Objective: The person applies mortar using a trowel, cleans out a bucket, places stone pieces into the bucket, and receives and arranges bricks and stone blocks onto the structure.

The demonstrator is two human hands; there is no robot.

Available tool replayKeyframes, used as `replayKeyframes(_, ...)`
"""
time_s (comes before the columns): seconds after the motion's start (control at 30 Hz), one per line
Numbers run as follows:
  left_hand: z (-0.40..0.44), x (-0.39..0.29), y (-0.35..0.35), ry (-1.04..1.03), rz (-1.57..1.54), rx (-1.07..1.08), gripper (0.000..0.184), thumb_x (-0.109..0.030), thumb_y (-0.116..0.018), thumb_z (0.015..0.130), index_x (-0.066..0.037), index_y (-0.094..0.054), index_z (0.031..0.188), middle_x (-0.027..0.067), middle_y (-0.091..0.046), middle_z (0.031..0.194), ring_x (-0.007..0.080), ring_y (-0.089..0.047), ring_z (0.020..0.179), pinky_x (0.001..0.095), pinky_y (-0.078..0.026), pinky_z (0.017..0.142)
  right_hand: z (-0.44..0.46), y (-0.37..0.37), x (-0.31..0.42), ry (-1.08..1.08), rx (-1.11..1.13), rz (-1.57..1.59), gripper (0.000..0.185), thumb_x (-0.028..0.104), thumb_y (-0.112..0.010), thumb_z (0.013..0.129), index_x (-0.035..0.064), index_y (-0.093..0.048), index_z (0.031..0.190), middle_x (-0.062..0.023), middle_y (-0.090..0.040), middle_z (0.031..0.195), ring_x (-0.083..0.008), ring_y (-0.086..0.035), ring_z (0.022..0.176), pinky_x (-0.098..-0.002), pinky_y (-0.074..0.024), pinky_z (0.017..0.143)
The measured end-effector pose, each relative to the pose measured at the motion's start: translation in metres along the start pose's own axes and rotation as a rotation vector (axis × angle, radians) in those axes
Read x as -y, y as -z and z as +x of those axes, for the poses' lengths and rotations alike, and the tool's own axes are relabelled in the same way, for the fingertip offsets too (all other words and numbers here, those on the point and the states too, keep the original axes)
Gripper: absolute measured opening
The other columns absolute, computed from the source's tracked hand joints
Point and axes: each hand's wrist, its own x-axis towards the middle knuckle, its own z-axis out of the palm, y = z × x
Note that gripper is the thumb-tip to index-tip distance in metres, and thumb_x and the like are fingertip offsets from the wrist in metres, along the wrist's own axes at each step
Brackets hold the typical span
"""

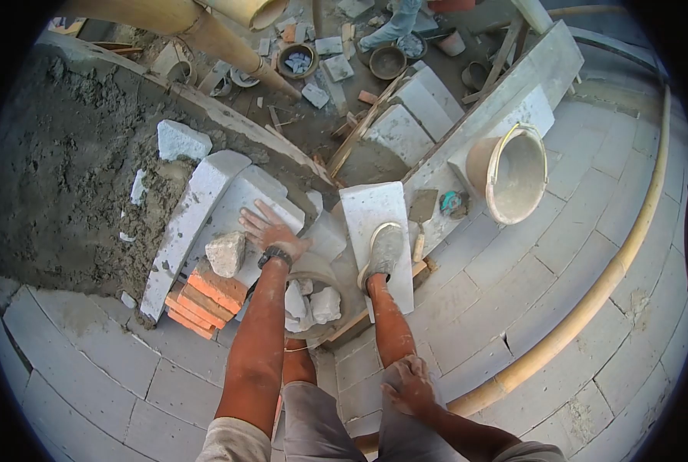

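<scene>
My left hand (pixel 271 232) lies with spread fingers on a pale block (pixel 261 202), one of several stacked at the centre left. A rough stone chunk (pixel 225 254) and a stack of orange bricks (pixel 208 299) are just below and left of it. My right hand (pixel 412 387) rests on my right knee, its fingers bent over the grey cloth and partly hidden. My right foot, in a shoe (pixel 381 252), stands on a white block (pixel 386 202). Between my legs and the bricks, a bucket (pixel 317 279) holds broken white pieces.
Wet mortar (pixel 67 177) covers the left. Right of the shoe are a trowel (pixel 419 231) and a large bucket (pixel 517 177). A bamboo pole (pixel 583 323) curves along the right. Another person's leg (pixel 394 27) shows at the top, near basins and rubble.
</scene>
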Motion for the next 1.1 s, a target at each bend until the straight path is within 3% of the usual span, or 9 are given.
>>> replayKeyframes(0.1,-0.004,-0.003,0.005,0.012,-0.010,0.002,0.160,-0.052,-0.092,0.058,0.000,0.025,0.154,0.0382,0.019,0.159,0.0547,0.015,0.149,0.0652,-0.005,0.120,0.015,-0.011,0.013,-0.201,0.087,0.128,0.075,0.055,-0.064,0.087,0.0102,-0.048,0.145,-0.0202,-0.041,0.153,-0.0431,-0.035,0.142,-0.0561,-0.0285,0.116)
replayKeyframes(0.4,-0.014,0.000,0.016,0.014,0.039,0.000,0.165,-0.067,-0.088,0.055,0.005,0.023,0.153,0.0412,0.012,0.159,0.0552,0.008,0.150,0.0627,-0.008,0.121,0.026,-0.034,0.004,-0.263,0.154,0.004,0.077,0.058,-0.061,0.089,0.0103,-0.047,0.148,-0.0215,-0.042,0.155,-0.0433,-0.031,0.147,-0.0508,-0.0270,0.120)
replayKeyframes(0.57,-0.016,0.011,0.025,-0.167,-0.004,-0.014,0.166,-0.073,-0.084,0.052,0.007,0.019,0.154,0.0426,0.003,0.159,0.0539,0.007,0.150,0.0593,-0.001,0.122,0.029,-0.053,-0.014,-0.086,-0.042,-0.014,0.066,0.045,-0.067,0.088,0.0036,-0.054,0.137,-0.0231,-0.053,0.142,-0.0417,-0.043,0.137,-0.0472,-0.0319,0.116)
replayKeyframes(0.63,-0.010,0.018,0.025,-0.125,-0.052,0.057,0.165,-0.076,-0.083,0.054,0.005,0.020,0.155,0.0441,0.012,0.157,0.0606,0.010,0.147,0.0692,-0.010,0.117,0.031,-0.023,0.010,-0.172,0.058,0.026,0.063,0.048,-0.065,0.090,0.0062,-0.054,0.135,-0.0224,-0.052,0.142,-0.0417,-0.041,0.139,-0.0495,-0.0255,0.121)
replayKeyframes(0.8,-0.012,0.022,0.026,-0.139,-0.098,0.075,0.167,-0.072,-0.085,0.055,-0.001,0.029,0.153,0.0404,0.024,0.157,0.0582,0.018,0.147,0.0694,-0.007,0.117,0.034,-0.039,-0.008,-0.095,0.043,-0.059,0.063,0.049,-0.067,0.088,0.0079,-0.055,0.135,-0.0209,-0.052,0.144,-0.0412,-0.044,0.136,-0.0487,-0.0293,0.118)
replayKeyframes(0.9,-0.025,0.028,0.035,-0.175,-0.050,0.009,0.144,-0.073,-0.077,0.066,-0.002,0.006,0.160,0.0385,0.004,0.161,0.0573,0.000,0.149,0.0651,-0.018,0.118,0.035,-0.039,-0.005,-0.116,0.050,-0.080,0.065,0.050,-0.066,0.088,0.0080,-0.055,0.135,-0.0193,-0.052,0.144,-0.0388,-0.043,0.137,-0.0476,-0.0300,0.118)
replayKeyframes(1.0,-0.010,0.068,0.009,-0.437,-0.268,-0.175,0.099,-0.049,-0.075,0.081,-0.007,-0.028,0.158,0.0273,-0.020,0.162,0.0490,-0.019,0.149,0.0564,-0.027,0.119,0.032,-0.046,-0.003,-0.068,-0.103,-0.037,0.056,0.043,-0.072,0.085,0.0052,-0.061,0.125,-0.0215,-0.058,0.132,-0.0390,-0.049,0.128,-0.0480,-0.0382,0.110)
replayKeyframes(1.07,-0.038,0.093,0.017,-0.421,-0.285,-0.552,0.065,-0.029,-0.071,0.084,-0.012,-0.052,0.144,0.0188,-0.037,0.155,0.0415,-0.034,0.144,0.0496,-0.034,0.117,0.032,-0.059,-0.012,-0.084,-0.088,-0.044,0.057,0.044,-0.073,0.084,0.0050,-0.061,0.124,-0.0212,-0.057,0.131,-0.0393,-0.050,0.126,-0.0480,-0.0388,0.109)
replayKeyframes(1.1,-0.045,0.105,0.019,-0.388,-0.326,-0.597,0.064,-0.025,-0.074,0.080,-0.016,-0.055,0.141,0.0199,-0.038,0.153,0.0424,-0.034,0.143,0.0533,-0.032,0.117,0.034,-0.062,-0.013,-0.087,-0.086,-0.047,0.057,0.044,-0.074,0.084,0.0049,-0.062,0.124,-0.0211,-0.057,0.130,-0.0394,-0.051,0.125,-0.0479,-0.0391,0.109)
